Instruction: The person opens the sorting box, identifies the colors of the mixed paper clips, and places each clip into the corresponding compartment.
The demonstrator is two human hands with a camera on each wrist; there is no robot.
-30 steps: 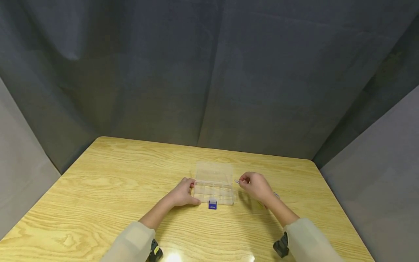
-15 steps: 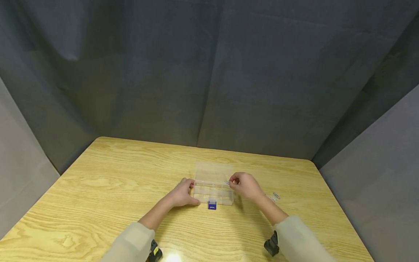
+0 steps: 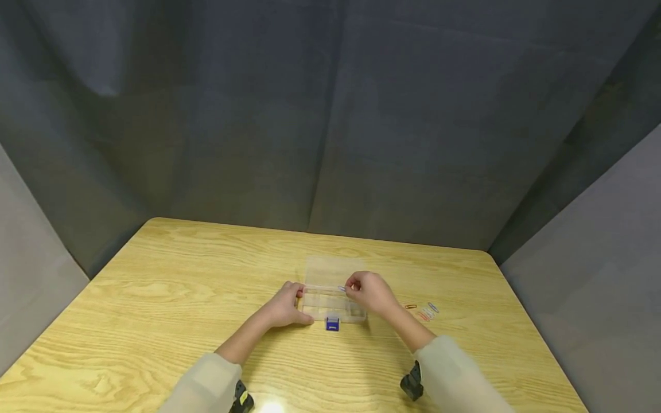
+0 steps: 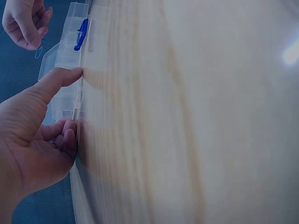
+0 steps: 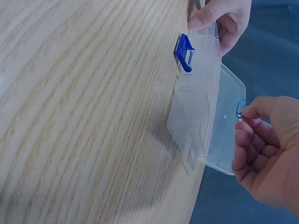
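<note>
A clear plastic compartment box (image 3: 316, 315) lies on the table with its lid (image 3: 327, 268) folded back. On its front side is a blue latch (image 3: 332, 324). My left hand (image 3: 284, 304) grips the box's left end, thumb at the front corner and fingers at the back one. Between thumb and forefinger my right hand (image 3: 369, 291) pinches a blue paper clip (image 5: 239, 108), held over the back of the box near the hinge. In the left wrist view the thumb (image 4: 63, 77) presses the box edge. No contents can be made out inside the compartments.
Several loose paper clips lie right of the box, among them an orange one (image 3: 410, 306), a blue one (image 3: 433, 307) and a red one (image 3: 423, 316). Wooden tabletop (image 3: 181, 287) surrounds the box, and a dark curtain (image 3: 248, 143) hangs behind the table.
My right hand has moved left with the blue paper clip, from beside the box to over it. The loose clips under the right forearm have come into view. My left hand keeps its grip.
</note>
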